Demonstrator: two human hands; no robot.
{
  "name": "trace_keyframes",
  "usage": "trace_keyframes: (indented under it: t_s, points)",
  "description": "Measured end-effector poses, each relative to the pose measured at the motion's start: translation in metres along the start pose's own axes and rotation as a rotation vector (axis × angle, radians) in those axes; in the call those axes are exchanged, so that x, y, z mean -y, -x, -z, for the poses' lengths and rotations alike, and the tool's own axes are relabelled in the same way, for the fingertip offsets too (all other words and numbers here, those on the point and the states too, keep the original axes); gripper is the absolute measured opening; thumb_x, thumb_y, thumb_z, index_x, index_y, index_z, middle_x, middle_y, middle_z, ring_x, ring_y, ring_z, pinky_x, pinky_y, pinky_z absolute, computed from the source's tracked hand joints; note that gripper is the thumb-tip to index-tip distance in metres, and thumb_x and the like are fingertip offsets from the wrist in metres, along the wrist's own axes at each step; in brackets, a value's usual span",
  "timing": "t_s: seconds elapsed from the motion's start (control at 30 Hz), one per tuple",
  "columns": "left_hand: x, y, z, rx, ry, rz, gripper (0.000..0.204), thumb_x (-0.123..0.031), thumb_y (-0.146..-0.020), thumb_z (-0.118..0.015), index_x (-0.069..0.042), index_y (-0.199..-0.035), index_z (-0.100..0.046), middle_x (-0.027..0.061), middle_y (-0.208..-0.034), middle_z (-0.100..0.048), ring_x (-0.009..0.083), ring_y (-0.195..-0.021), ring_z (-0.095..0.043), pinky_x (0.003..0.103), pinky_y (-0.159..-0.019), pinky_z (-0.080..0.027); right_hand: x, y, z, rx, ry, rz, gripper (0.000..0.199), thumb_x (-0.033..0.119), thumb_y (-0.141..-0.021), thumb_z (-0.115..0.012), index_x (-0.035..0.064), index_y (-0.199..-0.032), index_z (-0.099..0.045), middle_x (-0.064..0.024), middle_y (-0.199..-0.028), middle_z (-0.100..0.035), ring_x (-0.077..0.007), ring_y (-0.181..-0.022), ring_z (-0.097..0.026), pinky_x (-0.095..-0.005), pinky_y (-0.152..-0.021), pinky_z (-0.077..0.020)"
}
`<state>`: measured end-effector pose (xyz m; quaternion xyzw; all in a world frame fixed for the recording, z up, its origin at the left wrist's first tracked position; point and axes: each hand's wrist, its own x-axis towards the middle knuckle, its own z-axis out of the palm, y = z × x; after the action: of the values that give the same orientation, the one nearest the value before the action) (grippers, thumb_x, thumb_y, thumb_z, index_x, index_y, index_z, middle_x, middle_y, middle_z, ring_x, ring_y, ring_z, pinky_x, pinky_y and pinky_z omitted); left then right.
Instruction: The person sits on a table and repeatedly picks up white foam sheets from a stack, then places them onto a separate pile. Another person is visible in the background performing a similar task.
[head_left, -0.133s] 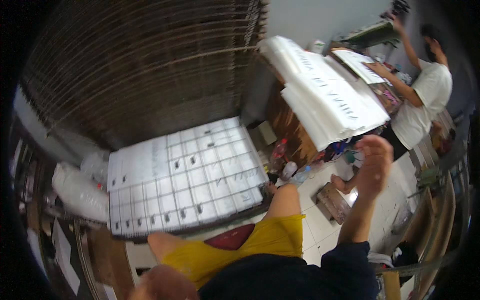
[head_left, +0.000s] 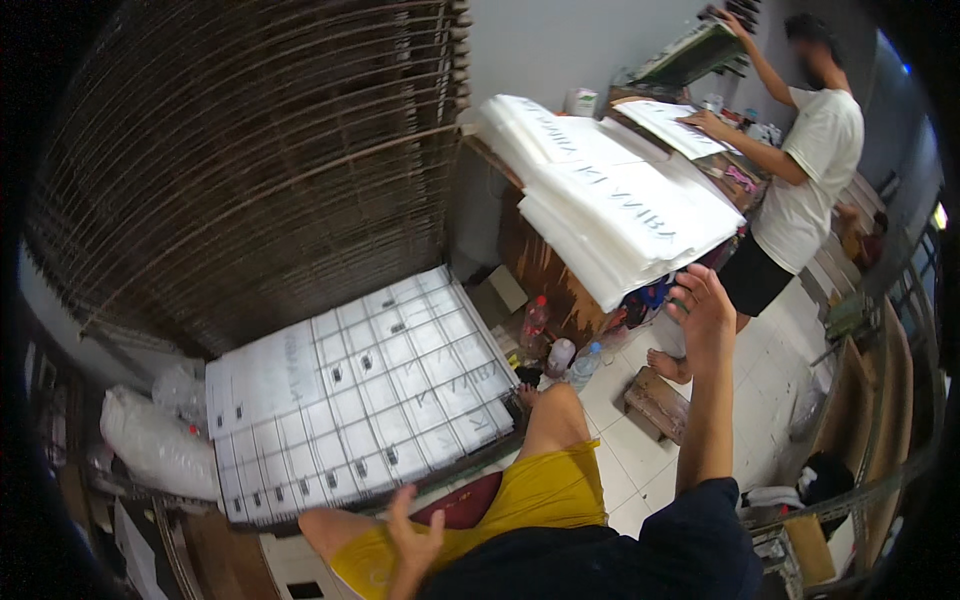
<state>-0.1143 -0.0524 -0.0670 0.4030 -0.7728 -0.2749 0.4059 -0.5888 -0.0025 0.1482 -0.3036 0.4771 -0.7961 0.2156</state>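
My right hand [head_left: 703,308] is raised with its fingers apart, just below the near corner of a thick stack of white printed sheets [head_left: 640,215]. Whether the fingertips touch the stack, I cannot tell. Over my yellow shorts [head_left: 545,485] is my left hand [head_left: 415,535], empty, its fingers spread. In front of me, white sheets [head_left: 260,365] with dark print lie flat under a wire grid tray. Behind them stand many raised wire trays of a rack [head_left: 250,170].
A co-worker [head_left: 815,150] at the right lifts a green-edged frame [head_left: 690,55] over a white sheet. A wooden stool [head_left: 655,405] and plastic bottles [head_left: 583,368] stand on the tiled floor. Clear plastic bags [head_left: 155,435] lie at the left, a brown board [head_left: 850,405] at the right.
My right hand has moved left, nearer the stack. My left hand has shifted rightward over my lap, its fingers now visible. The whole view has turned slightly right.
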Motion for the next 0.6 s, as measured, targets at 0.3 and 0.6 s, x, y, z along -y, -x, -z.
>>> trace_keyframes:
  t_s: [0.3, 0.6]
  points:
    - [0.032, 0.014, -0.043, 0.68, 0.01, 0.214, 0.062, -0.038, -0.082, -0.071, -0.012, -0.133, -0.048, 0.012, -0.105, -0.066, 0.0284, -0.097, -0.064, 0.038, -0.083, -0.051, -0.003, -0.141, 0.049, -0.36, -0.15, 0.076, 0.064, 0.036, -0.09, -0.058, 0.0043, -0.141, -0.036, -0.0228, -0.136, -0.039, -0.033, -0.122, -0.045, -0.0427, -0.098, -0.0416]
    - [0.051, 0.016, -0.057, 0.764, -0.011, 0.338, 0.062, -0.037, -0.081, -0.072, -0.012, -0.133, -0.05, 0.0142, -0.112, -0.064, 0.027, -0.097, -0.064, 0.037, -0.084, -0.052, -0.043, -0.193, 0.075, -0.331, -0.184, -0.048, 0.079, 0.038, -0.083, -0.07, -0.0018, -0.138, -0.032, -0.0247, -0.13, -0.039, -0.0337, -0.119, -0.047, -0.0398, -0.101, -0.0424]
